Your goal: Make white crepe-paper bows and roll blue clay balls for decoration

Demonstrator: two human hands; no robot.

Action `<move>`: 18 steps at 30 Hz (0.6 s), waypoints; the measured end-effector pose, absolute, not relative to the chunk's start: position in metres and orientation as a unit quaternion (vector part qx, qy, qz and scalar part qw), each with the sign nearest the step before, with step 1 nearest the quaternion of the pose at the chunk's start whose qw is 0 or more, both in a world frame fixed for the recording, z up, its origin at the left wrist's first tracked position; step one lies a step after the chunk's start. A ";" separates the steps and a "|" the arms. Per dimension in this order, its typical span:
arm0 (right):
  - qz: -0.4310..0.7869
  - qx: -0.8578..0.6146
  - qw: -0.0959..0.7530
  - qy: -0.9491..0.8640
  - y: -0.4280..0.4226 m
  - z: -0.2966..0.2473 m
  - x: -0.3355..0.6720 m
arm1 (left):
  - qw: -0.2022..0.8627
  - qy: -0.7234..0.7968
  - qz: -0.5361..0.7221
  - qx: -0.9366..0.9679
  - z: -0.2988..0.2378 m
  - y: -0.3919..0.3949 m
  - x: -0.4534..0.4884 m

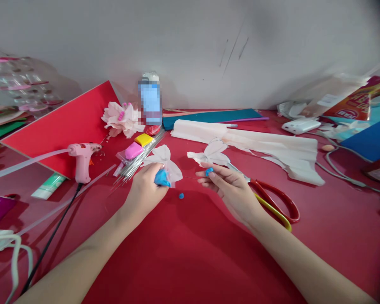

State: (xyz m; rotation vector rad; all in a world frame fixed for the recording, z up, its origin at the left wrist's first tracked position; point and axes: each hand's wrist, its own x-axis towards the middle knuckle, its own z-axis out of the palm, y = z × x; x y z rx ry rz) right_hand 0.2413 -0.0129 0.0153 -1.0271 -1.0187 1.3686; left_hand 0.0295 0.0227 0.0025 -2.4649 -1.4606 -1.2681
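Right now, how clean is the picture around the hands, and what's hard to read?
In the head view, the left hand with its paper flower and the right hand with its blue clay read sharply under soft, even light; shadows on the red tabletop look soft. The upright bottle is pixelated, and wide-angle distortion bends the frame's edges.

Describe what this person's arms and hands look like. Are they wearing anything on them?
The left hand and right hand are bare and slim-fingered, with no gloves, rings or bracelets in view. The left forearm and right forearm are bare too, with no sleeves showing.
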 end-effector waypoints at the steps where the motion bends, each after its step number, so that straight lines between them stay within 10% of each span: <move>1: 0.584 -0.426 0.543 -0.427 -0.013 0.016 0.241 | 0.001 -0.472 -0.403 -0.784 0.004 0.023 0.029; 18: 0.656 -0.407 0.500 -0.392 -0.015 0.014 0.240 | -0.011 -0.482 -0.390 -0.784 0.004 0.023 0.028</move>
